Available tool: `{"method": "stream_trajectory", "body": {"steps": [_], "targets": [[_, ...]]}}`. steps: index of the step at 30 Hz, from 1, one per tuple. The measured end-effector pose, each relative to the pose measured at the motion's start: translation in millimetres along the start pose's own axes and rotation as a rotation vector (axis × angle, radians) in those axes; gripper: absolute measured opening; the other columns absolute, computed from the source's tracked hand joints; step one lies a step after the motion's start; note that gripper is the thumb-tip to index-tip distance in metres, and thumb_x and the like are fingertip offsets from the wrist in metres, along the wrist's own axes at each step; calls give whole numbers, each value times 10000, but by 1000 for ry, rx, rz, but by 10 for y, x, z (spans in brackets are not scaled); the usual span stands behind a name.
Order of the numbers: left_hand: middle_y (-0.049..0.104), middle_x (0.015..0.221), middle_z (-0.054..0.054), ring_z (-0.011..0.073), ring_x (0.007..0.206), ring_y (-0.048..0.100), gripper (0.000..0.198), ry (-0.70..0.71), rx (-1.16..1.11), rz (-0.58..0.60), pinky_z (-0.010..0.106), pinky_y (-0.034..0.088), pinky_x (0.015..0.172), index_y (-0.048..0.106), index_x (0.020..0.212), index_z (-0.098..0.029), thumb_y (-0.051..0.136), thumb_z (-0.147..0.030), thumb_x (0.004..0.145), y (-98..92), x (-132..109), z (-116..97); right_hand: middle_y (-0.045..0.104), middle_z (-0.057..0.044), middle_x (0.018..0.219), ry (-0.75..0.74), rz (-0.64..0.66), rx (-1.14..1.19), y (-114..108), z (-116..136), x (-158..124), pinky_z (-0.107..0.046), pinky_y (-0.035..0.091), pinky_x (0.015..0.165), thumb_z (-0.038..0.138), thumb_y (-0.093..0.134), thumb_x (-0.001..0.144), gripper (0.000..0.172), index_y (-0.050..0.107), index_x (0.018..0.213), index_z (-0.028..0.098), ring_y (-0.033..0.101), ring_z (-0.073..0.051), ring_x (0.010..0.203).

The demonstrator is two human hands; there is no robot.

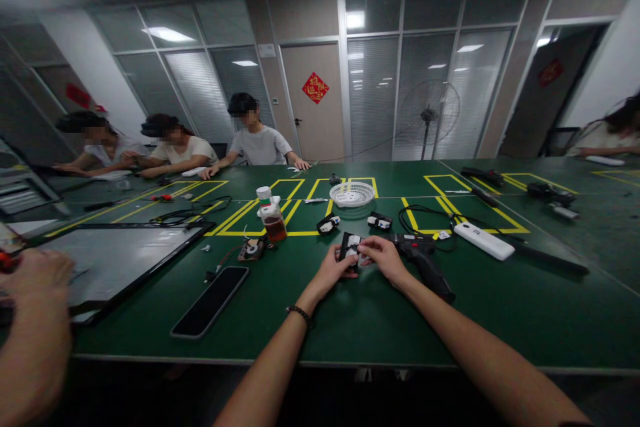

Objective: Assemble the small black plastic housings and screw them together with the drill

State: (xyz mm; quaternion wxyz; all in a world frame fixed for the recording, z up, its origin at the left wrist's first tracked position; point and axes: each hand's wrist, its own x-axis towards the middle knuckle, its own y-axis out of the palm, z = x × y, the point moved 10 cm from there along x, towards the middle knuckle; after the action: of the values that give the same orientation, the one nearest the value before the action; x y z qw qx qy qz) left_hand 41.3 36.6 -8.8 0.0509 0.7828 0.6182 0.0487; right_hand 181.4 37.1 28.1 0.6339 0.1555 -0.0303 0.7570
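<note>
Between my two hands, just above the green table, is a small black-and-white part (pixel 353 241) whose exact kind I cannot make out. My left hand (pixel 336 268) is closed around its lower left side, thumb on top. From the right, my right hand (pixel 383 257) pinches at its edge, the fingertips pressed together. Two similar black-and-white parts lie beyond, one to the left (pixel 329 223) and another black-and-white part to the right (pixel 380 221). Close by my right hand, a black power drill (pixel 425 260) rests on its side.
A phone (pixel 211 301) lies left of my forearms, near a bottle of reddish-brown liquid (pixel 275 225). A white basket (pixel 352 195) stands farther back. A white power bank-like block (pixel 484 241) and cables lie right. A co-worker's arm (pixel 37 320) works at a framed panel (pixel 135 260).
</note>
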Motion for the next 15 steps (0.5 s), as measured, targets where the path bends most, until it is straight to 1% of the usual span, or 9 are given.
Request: {"method": "stream_trajectory", "body": {"steps": [5, 15], "targets": [[598, 919, 68, 133, 646, 631, 571, 7, 4, -9, 419, 604, 653, 465, 1152, -154, 771, -344, 710, -7, 12, 14, 670, -43, 861, -3, -4, -24, -6, -17, 4, -298, 567, 582, 413, 750, 693, 312, 664, 875, 175, 645, -187, 735], [593, 928, 64, 133, 657, 634, 562, -3, 21, 7, 419, 605, 658, 465, 1134, -163, 773, -359, 706, 17, -10, -18, 655, -17, 788, -2, 19, -11, 20, -18, -6, -277, 551, 566, 399, 746, 706, 311, 632, 898, 182, 633, -158, 668]]}}
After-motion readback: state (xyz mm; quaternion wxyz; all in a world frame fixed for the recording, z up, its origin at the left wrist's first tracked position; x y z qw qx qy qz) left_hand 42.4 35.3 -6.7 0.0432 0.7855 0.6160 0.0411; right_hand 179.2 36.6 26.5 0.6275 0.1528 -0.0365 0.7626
